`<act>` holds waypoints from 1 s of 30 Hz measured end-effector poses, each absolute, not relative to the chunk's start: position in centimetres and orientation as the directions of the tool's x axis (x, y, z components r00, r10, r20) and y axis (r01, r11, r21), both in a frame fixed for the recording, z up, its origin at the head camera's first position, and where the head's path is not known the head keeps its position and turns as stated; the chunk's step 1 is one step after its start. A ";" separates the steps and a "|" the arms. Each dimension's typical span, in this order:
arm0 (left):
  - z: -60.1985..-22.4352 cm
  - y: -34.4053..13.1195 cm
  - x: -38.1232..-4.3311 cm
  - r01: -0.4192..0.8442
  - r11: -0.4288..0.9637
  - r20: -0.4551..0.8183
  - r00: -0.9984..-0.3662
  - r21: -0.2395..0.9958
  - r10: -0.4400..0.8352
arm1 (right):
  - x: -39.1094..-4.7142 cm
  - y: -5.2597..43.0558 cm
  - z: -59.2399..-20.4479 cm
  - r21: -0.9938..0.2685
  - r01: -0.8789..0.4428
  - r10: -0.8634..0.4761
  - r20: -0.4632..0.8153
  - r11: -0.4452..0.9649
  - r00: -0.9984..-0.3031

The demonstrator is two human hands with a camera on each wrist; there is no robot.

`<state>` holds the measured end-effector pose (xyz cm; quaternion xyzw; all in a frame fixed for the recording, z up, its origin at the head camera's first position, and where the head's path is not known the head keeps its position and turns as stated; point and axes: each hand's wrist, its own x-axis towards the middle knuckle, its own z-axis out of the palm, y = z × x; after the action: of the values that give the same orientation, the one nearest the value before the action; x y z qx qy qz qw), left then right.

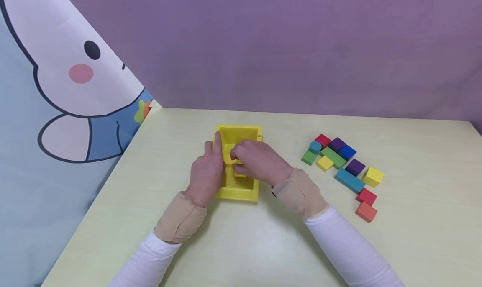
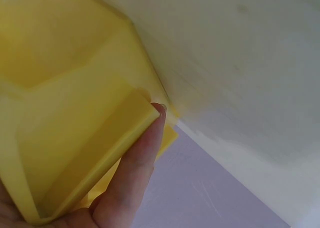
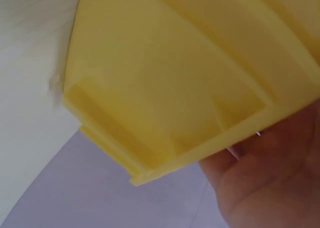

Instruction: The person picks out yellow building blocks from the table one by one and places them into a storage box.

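A yellow plastic box point(image 1: 237, 195) with inner partitions stands on the table, its open top facing up. At its left wall my left hand point(image 1: 207, 174) holds the box, the index finger lying straight along the rim. In the left wrist view a finger point(image 2: 132, 173) runs along the outside of the wall, its tip at the edge. My right hand point(image 1: 261, 161) reaches over the right wall, fingers bent down into the box near a small yellow ledge point(image 1: 239, 175). Behind the box wall point(image 3: 165, 87), the right wrist view shows part of this hand; I cannot tell whether it pinches anything.
To the right of the box lie several coloured wooden blocks, among them a long teal block point(image 1: 349, 180), a yellow cube point(image 1: 373, 176), a green block point(image 1: 333, 157) and an orange block point(image 1: 366, 211). A purple cloth point(image 1: 301, 52) hangs behind the pale table point(image 1: 421, 237).
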<state>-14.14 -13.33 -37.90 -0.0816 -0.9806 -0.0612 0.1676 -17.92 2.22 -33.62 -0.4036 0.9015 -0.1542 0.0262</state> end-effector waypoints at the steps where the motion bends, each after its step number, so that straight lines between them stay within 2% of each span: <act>1: -37.9 -13.3 -14.1 0.180 0.980 0.341 -0.929 0.089 0.140 | -17.8 2.3 -33.5 -0.294 -0.719 -0.731 0.091 0.629 -0.676; 11: -38.0 -13.5 -14.1 0.162 0.984 0.336 -0.933 0.078 0.126 | -16.0 3.4 -32.2 -0.270 -0.705 -0.674 0.212 0.656 -0.708; 30: -38.1 -13.3 -14.2 0.183 0.979 0.351 -0.925 0.085 0.143 | -15.0 5.1 -32.2 -0.247 -0.675 -0.631 0.240 0.695 -0.738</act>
<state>-14.16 -13.35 -38.07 -0.0832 -0.9795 -0.0581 0.1742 -14.97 5.14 -32.17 -0.3555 0.9182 -0.1610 -0.0684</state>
